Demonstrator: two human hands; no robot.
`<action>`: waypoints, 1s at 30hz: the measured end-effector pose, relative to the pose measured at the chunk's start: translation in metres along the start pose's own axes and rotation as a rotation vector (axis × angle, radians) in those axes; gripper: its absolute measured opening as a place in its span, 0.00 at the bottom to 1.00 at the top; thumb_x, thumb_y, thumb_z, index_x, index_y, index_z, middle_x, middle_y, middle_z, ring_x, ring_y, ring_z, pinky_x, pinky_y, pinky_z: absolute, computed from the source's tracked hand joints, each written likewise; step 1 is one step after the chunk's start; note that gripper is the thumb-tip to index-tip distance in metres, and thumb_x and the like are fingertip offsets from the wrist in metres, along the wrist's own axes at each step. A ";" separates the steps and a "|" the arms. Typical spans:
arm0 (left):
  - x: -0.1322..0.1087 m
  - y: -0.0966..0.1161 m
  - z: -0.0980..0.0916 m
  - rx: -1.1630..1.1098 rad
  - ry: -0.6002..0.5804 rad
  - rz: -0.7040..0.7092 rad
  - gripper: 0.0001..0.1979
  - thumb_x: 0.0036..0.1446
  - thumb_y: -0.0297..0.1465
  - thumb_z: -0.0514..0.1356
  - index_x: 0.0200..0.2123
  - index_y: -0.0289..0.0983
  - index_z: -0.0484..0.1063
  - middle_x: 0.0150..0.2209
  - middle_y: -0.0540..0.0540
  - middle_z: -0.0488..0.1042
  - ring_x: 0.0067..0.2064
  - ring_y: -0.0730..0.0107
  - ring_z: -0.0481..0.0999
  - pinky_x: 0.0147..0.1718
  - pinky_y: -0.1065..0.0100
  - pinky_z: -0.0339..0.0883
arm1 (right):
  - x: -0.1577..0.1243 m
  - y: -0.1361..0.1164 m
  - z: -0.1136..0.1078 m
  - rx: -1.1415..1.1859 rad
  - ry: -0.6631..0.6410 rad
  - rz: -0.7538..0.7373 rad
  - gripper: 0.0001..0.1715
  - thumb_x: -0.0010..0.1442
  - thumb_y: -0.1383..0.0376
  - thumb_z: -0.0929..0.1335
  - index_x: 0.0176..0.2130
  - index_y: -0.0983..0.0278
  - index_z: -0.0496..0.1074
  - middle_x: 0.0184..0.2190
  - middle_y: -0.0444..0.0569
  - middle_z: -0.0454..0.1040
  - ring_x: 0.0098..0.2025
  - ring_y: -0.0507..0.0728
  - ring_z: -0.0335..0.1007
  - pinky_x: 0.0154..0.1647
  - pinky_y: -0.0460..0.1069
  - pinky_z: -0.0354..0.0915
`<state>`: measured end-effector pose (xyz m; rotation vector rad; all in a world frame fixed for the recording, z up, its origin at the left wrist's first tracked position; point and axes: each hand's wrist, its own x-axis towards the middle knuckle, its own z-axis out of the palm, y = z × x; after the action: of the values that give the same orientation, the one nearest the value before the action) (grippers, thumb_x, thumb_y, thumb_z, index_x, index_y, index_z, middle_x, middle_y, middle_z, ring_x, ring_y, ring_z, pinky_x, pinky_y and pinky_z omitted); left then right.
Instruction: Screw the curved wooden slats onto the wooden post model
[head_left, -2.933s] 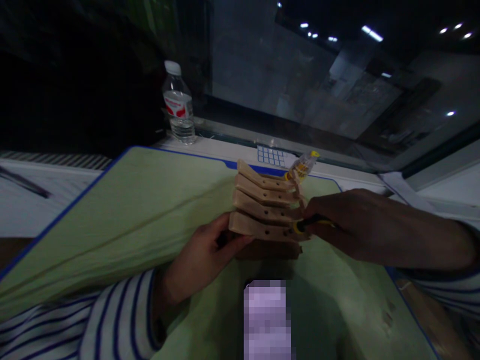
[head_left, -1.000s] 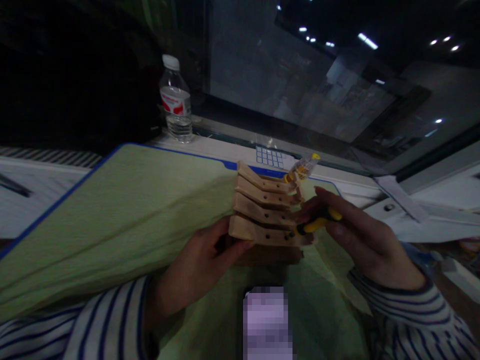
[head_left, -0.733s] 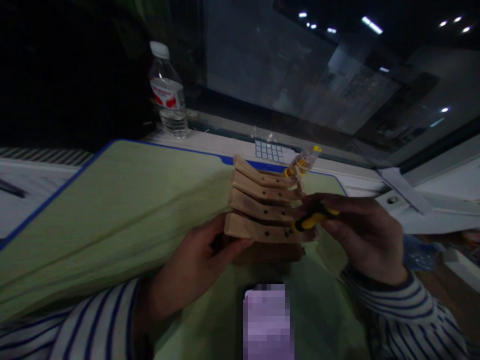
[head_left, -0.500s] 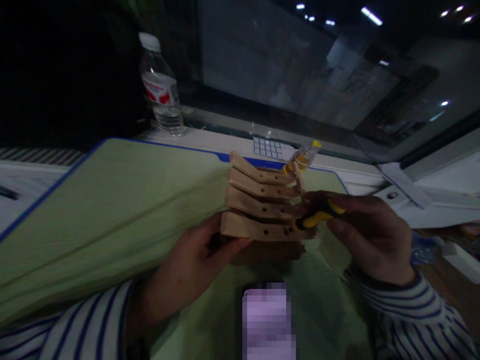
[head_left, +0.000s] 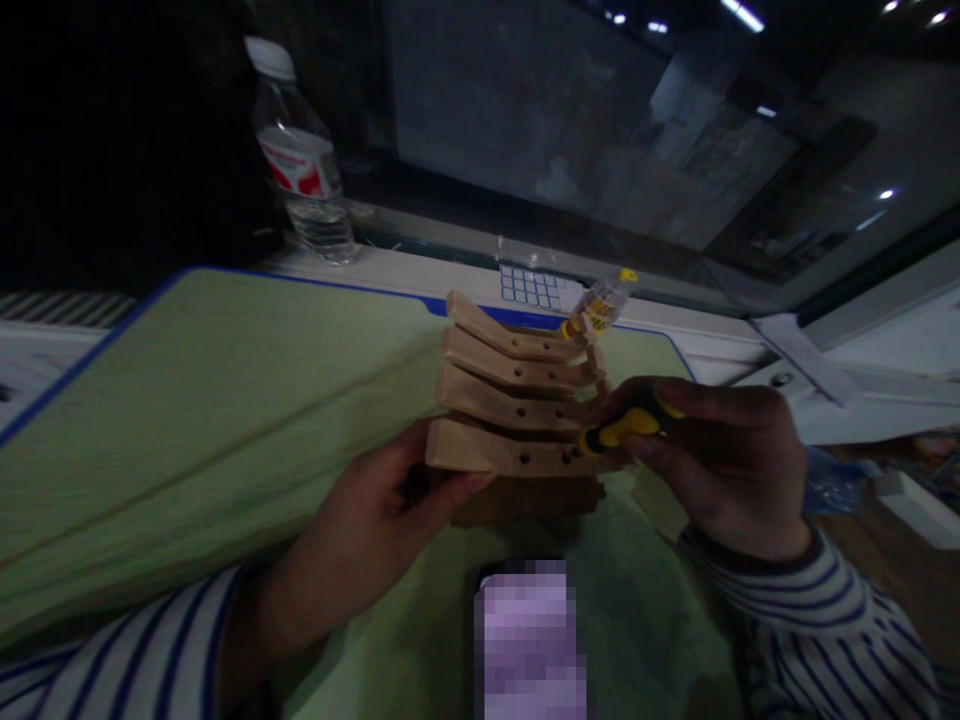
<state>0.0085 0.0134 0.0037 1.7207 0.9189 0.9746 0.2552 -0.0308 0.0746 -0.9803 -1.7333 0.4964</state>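
Observation:
A wooden assembly of several stacked, curved slats with small holes stands on a green mat. My left hand grips its lower left end, thumb on the lowest slat. My right hand is closed on a screwdriver with a black and yellow handle. Its tip meets the right end of the lowest slat. A small glue tube with a yellow cap shows just behind the top of the assembly.
A clear water bottle with a red label stands at the back left on a white ledge. A gridded sheet lies behind the mat. White papers sit at the right. A blurred purple patch is near me.
My right wrist has turned, from lying flat over the screwdriver to pinching its handle with the fingers. The view has drifted, so the bottle appears further left. My left hand keeps its hold.

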 end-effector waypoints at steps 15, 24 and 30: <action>0.001 -0.003 0.000 0.034 0.012 -0.013 0.17 0.58 0.39 0.63 0.49 0.42 0.72 0.48 0.49 0.78 0.46 0.64 0.78 0.48 0.64 0.74 | 0.001 0.006 0.001 -0.047 -0.011 -0.116 0.24 0.52 0.75 0.73 0.46 0.55 0.68 0.41 0.48 0.75 0.43 0.59 0.75 0.37 0.57 0.76; 0.002 -0.005 -0.001 0.125 0.017 -0.037 0.17 0.58 0.41 0.61 0.47 0.38 0.72 0.44 0.47 0.79 0.44 0.63 0.78 0.38 0.66 0.75 | -0.004 0.007 0.002 -0.007 -0.131 -0.089 0.27 0.58 0.75 0.69 0.53 0.54 0.62 0.50 0.51 0.73 0.55 0.61 0.70 0.53 0.63 0.69; 0.002 -0.007 -0.001 0.112 0.020 -0.058 0.17 0.58 0.42 0.61 0.47 0.38 0.72 0.39 0.48 0.78 0.40 0.65 0.77 0.34 0.68 0.73 | -0.006 0.004 0.003 0.095 -0.056 0.005 0.26 0.60 0.76 0.67 0.53 0.53 0.63 0.53 0.47 0.72 0.53 0.57 0.72 0.52 0.60 0.71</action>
<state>0.0070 0.0183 -0.0024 1.7699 1.0479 0.9193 0.2547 -0.0327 0.0672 -0.9110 -1.7414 0.6085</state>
